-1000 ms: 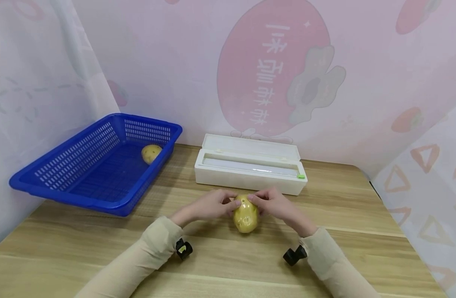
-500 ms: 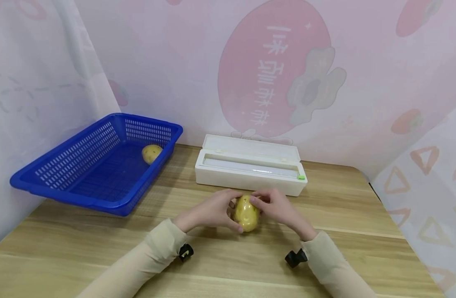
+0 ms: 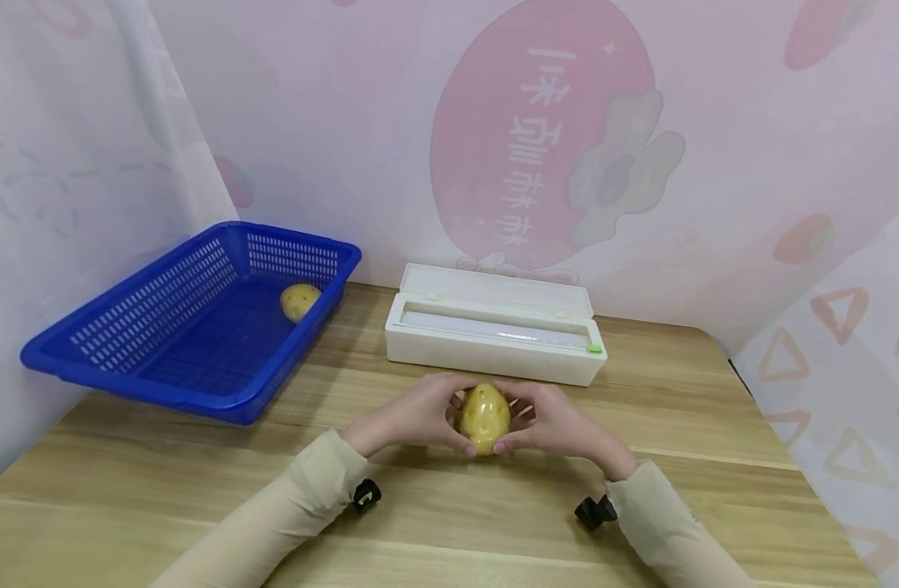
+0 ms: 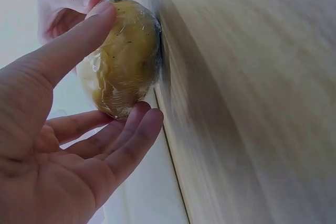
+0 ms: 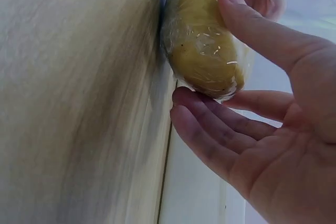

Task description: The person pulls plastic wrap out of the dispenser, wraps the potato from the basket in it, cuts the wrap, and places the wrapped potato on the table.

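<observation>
A potato (image 3: 486,418) wrapped in clear, shiny cling film lies on the wooden table between both hands. My left hand (image 3: 423,412) holds it from the left, thumb at the near end and fingers at the far end. From the right, my right hand (image 3: 559,420) grips it the same way, the two thumbs close together. In the left wrist view the film on the potato (image 4: 126,56) looks creased, with fingertips against its far end. The right wrist view shows the wrapped potato (image 5: 202,40) right at the table surface, under the right thumb.
Behind the hands stands a white cling film box (image 3: 493,354), its lid raised, a roll inside and a green slider (image 3: 594,349) at the right. A blue basket (image 3: 192,402) at the left holds another potato (image 3: 299,302). A printed curtain (image 3: 331,131) hangs behind the table.
First the left thumb, then the right thumb, has moved from the potato's far end to its near end. The potato has turned slightly and stays in nearly the same place.
</observation>
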Demonstrator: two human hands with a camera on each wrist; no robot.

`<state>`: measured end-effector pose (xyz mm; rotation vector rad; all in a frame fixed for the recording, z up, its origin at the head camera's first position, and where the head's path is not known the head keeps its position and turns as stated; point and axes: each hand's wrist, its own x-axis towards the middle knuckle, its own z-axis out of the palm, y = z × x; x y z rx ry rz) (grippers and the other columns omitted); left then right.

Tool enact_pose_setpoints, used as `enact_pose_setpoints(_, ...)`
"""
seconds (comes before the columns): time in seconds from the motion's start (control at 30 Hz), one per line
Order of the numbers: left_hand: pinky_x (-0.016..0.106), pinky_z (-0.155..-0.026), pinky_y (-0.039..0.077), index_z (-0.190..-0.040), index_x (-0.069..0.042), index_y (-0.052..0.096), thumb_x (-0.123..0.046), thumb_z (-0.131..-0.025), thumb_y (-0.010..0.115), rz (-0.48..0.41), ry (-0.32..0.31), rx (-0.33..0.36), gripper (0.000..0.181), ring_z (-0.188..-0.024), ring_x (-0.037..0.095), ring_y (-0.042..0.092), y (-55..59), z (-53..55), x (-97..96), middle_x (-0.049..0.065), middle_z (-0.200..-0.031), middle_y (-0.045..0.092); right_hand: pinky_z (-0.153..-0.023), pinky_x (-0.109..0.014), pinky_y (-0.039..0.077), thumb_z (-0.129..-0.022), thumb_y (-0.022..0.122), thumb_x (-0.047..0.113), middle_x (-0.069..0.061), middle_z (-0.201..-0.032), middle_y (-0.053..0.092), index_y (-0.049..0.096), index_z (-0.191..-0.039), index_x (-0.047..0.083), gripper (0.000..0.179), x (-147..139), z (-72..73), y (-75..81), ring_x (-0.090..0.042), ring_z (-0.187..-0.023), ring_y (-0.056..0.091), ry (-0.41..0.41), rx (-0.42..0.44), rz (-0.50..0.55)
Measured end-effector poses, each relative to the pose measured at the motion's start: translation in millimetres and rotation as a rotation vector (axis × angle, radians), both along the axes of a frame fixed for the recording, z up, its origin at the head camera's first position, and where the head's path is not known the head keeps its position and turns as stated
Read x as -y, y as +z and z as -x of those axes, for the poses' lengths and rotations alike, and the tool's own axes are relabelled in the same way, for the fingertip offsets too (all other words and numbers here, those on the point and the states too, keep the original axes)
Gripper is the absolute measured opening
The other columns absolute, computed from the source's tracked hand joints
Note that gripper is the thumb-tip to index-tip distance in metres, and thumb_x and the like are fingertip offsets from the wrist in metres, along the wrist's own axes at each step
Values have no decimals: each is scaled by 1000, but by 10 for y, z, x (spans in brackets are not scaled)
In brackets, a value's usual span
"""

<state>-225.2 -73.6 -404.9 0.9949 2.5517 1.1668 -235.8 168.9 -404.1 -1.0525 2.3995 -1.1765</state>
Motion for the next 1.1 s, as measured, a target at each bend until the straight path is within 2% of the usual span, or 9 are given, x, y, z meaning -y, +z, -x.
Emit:
enact_pose_setpoints(0.13,33,-80,54,-132,-5,56,-17,-64,95,-16,-37,0,80,-95,19,64,-15,5,5,4,-113,63,-81,-38,55,-76,87,28,-4,-112,66,50,-141,-1,80,8,6,5,-20,-95,65,-2,-32,-21)
enact_pose_setpoints(0.3,35,-82,54,-133,-7,56,-13,-64,94,-34,-60,13,79,-96,19,65,-37,17,15,2,-113,64,-80,-35,55,-76,86,29,3,-109,66,52,-141,5,77,12,5,19,-18,-94,65,-15,-1,-39)
enact_pose_setpoints(0.4,35,-81,54,-134,-8,57,-15,-63,95,-19,-40,4,81,-95,18,65,-35,17,26,0,-113,66,-80,-36,55,-77,86,28,2,-109,66,51,-142,5,77,10,8,19,-18,-94,65,-12,0,-38)
enact_pose_setpoints(0.53,33,-79,52,-135,-13,59,-22,-60,96,28,-3,-42,84,-91,14,64,-25,17,38,-5,-110,67,-80,-38,55,-76,87,26,0,-113,65,49,-142,1,81,1,19,4,-19,-95,64,12,-20,-38)
enact_pose_setpoints(0.7,30,-75,52,-132,-17,61,-25,-58,97,50,3,-81,82,-88,14,64,-15,18,42,-8,-106,68,-80,-38,55,-73,89,26,2,-112,65,49,-142,0,84,-5,26,-12,-18,-94,63,26,-41,-47)
enact_pose_setpoints(0.9,26,-70,51,-129,-16,64,-27,-56,98,63,14,-89,81,-86,18,64,-15,22,40,-9,-103,68,-79,-38,56,-72,89,28,4,-105,67,52,-140,1,82,0,34,-29,-17,-91,64,17,-50,-36)
enact_pose_setpoints(1.1,28,-76,52,-130,-15,63,-30,-57,97,87,23,-109,82,-89,17,64,-14,22,46,-5,-108,69,-79,-38,55,-71,89,28,6,-104,67,54,-139,4,80,3,42,-25,-18,-90,65,11,-40,-36)
